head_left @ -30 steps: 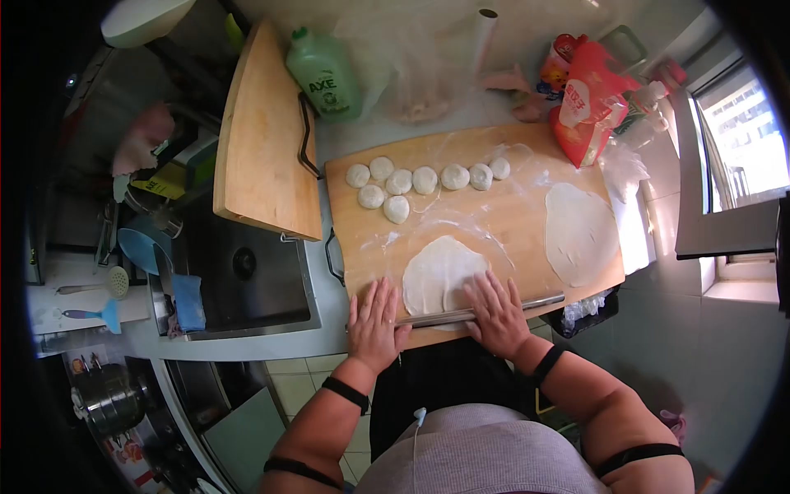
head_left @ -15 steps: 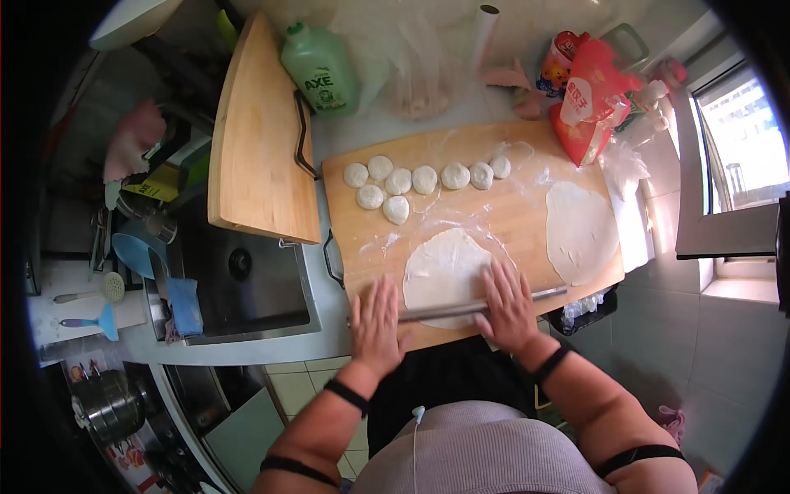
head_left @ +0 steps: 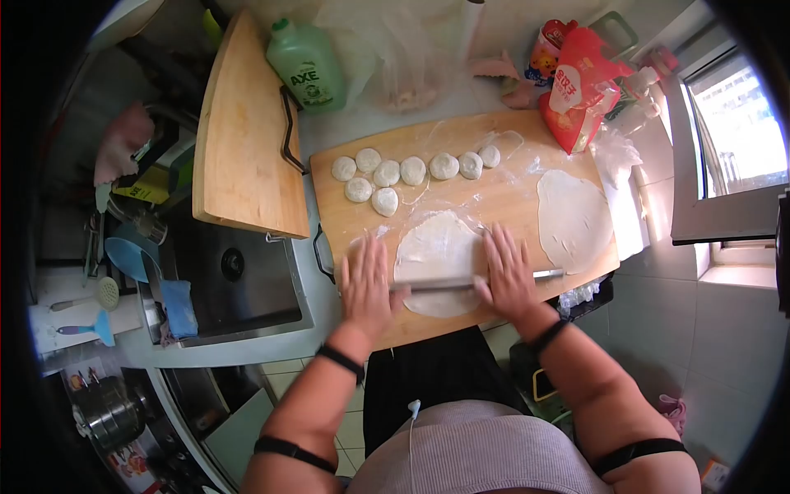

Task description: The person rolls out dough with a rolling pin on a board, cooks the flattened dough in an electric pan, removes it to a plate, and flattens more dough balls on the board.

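Observation:
My left hand [head_left: 367,284] lies flat with fingers stretched out over the left part of a thin metal rolling pin [head_left: 440,286]. My right hand [head_left: 508,276] presses on the pin's right part, palm down and fingers spread. Beneath the pin is a rolled-out round of dough [head_left: 439,245], which shows on both sides of it. Several floured dough balls [head_left: 444,166] rest farther back on the wooden board [head_left: 494,212]. A larger flattened dough sheet [head_left: 574,221] lies at the board's right side.
A second wooden board [head_left: 247,140] stands upright beside the sink [head_left: 222,296] on the left. Behind are a green detergent bottle [head_left: 306,70] and a red flour bag [head_left: 580,86]. An open window [head_left: 736,123] is at the right, and a pot [head_left: 111,412] sits lower left.
Both hands have pushed the rolling pin forward, away from my body, over the dough round. The whole view has shifted slightly, and the dough balls stay in place on the board.

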The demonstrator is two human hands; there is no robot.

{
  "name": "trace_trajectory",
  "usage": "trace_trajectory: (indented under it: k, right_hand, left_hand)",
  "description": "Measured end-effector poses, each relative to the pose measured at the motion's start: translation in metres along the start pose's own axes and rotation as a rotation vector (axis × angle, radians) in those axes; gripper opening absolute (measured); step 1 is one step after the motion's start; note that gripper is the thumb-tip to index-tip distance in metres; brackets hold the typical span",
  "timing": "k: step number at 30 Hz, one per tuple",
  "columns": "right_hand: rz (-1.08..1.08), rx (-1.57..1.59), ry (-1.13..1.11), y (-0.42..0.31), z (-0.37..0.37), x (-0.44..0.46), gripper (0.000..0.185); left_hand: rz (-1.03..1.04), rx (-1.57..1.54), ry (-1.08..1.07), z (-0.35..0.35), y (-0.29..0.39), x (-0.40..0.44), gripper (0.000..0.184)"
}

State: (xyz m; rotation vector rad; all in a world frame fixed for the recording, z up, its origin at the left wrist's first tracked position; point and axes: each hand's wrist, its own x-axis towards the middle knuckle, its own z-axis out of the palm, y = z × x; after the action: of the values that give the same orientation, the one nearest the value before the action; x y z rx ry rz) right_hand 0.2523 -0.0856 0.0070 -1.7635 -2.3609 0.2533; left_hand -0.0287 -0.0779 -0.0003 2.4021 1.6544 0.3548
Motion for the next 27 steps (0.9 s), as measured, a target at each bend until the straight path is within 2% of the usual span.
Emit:
trace_trajectory:
  k: [2, 3, 5, 6, 7, 8, 9, 10, 12, 14, 15, 18, 19, 20, 23, 24, 27]
  right_hand:
    - [-0.042, 0.018, -0.143, -0.011, -0.009, -0.062, 0.079]
    - [0.002, 0.105, -0.270, -0.020, -0.024, -0.081, 0.078]
    - [0.015, 0.104, -0.314, -0.018, -0.020, -0.095, 0.078]
    - [0.004, 0.070, -0.245, -0.014, -0.016, -0.087, 0.078]
    - [-0.009, 0.036, -0.175, -0.010, -0.011, -0.075, 0.078]
    - [-0.041, -0.044, -0.018, -0.002, -0.001, -0.050, 0.078]
    - [0.040, -0.073, -0.066, 0.002, -0.005, -0.017, 0.078]
    - [0.031, -0.114, 0.076, 0.016, 0.009, 0.009, 0.077]
    - [0.162, -0.120, 0.079, 0.022, 0.002, 0.055, 0.076]
    - [0.157, -0.127, 0.054, 0.019, -0.001, 0.048, 0.076]
    - [0.154, -0.132, 0.021, 0.016, -0.002, 0.040, 0.076]
    - [0.012, -0.023, -0.032, -0.003, -0.010, -0.048, 0.076]
    - [0.027, 0.084, -0.269, -0.014, -0.026, -0.098, 0.078]
    - [0.044, 0.109, -0.304, -0.020, -0.032, -0.109, 0.079]
    - [0.065, 0.029, -0.217, -0.011, -0.020, -0.088, 0.078]
    - [0.004, -0.093, -0.006, 0.000, -0.002, -0.065, 0.076]
    - [0.079, -0.091, 0.067, 0.025, -0.002, 0.017, 0.072]
  left_hand:
    - [0.021, -0.061, -0.157, -0.008, 0.015, -0.059, 0.082]
    - [0.021, -0.117, -0.244, -0.016, 0.021, -0.077, 0.085]
    - [0.042, -0.122, -0.258, -0.019, 0.022, -0.087, 0.085]
    - [0.057, -0.127, -0.275, -0.019, 0.021, -0.091, 0.084]
    - [0.086, -0.095, -0.195, -0.014, 0.015, -0.079, 0.080]
    - [0.114, -0.063, -0.115, -0.008, 0.007, -0.053, 0.076]
    - [0.076, -0.047, -0.085, -0.009, 0.001, -0.020, 0.075]
    - [0.040, -0.032, -0.057, -0.011, -0.004, 0.012, 0.074]
    - [-0.024, 0.023, 0.040, -0.011, -0.010, 0.057, 0.077]
    - [-0.036, 0.028, 0.036, -0.011, -0.008, 0.053, 0.080]
    - [-0.051, 0.031, 0.025, -0.009, -0.007, 0.048, 0.083]
    - [0.082, 0.006, -0.101, -0.005, 0.002, -0.035, 0.087]
    - [0.038, -0.070, -0.297, -0.015, 0.015, -0.089, 0.090]
    - [0.070, -0.081, -0.273, -0.015, 0.017, -0.107, 0.091]
    - [0.086, -0.019, -0.299, -0.010, 0.007, -0.086, 0.091]
    - [0.138, -0.049, -0.119, -0.001, -0.003, -0.059, 0.087]
    - [0.029, -0.016, 0.079, 0.000, -0.019, 0.039, 0.079]
